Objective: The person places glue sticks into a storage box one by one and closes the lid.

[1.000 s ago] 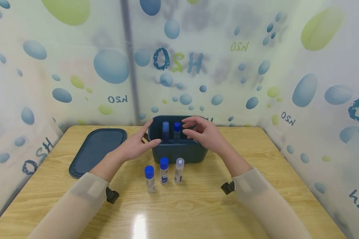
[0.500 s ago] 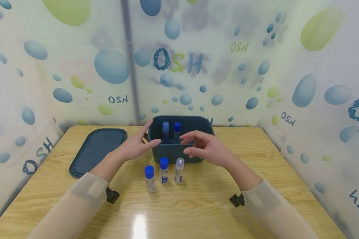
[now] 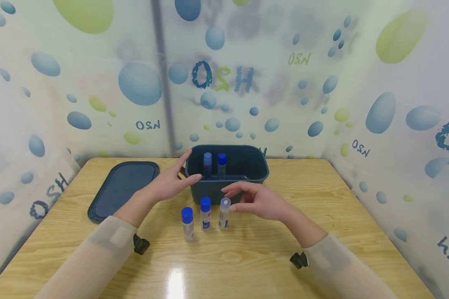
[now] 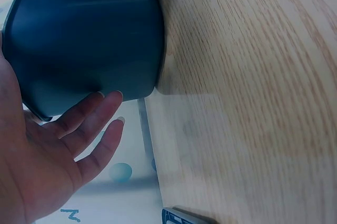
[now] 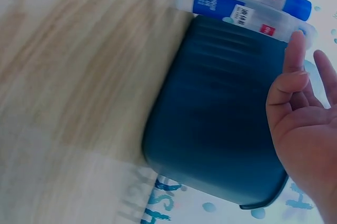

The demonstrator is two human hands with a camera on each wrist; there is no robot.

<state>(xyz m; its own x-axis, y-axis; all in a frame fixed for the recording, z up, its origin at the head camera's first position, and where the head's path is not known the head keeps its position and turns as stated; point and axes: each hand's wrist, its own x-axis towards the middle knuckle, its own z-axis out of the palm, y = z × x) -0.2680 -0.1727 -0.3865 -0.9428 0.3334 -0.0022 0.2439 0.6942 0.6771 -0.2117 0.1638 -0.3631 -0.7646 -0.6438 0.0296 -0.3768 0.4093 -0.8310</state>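
My left hand [image 3: 168,183] rests against the left end of a dark blue plastic bin [image 3: 206,189], thumb and index finger spread along its rim. In the left wrist view, its other fingers extend loosely beside the bin's wall. My right hand [image 3: 261,202] hovers in front of the bin, thumb and fingers parted beside the top of a clear-capped glue bottle [image 3: 223,219]. Left of that bottle stand two blue-capped glue bottles, the nearer one [image 3: 188,228] and the middle one [image 3: 205,218]. Inside the bin, two more blue-capped bottles stand upright, one [image 3: 207,162] left of the other [image 3: 221,162].
A dark blue lid [image 3: 124,187] lies flat on the wooden table [image 3: 232,270], left of the bin. A patterned curtain [image 3: 292,104] hangs behind and on both sides of the table.
My right hand has come out of the bin, over its front rim, and down toward the clear-capped glue bottle. My left hand and the bottles stay where they were.
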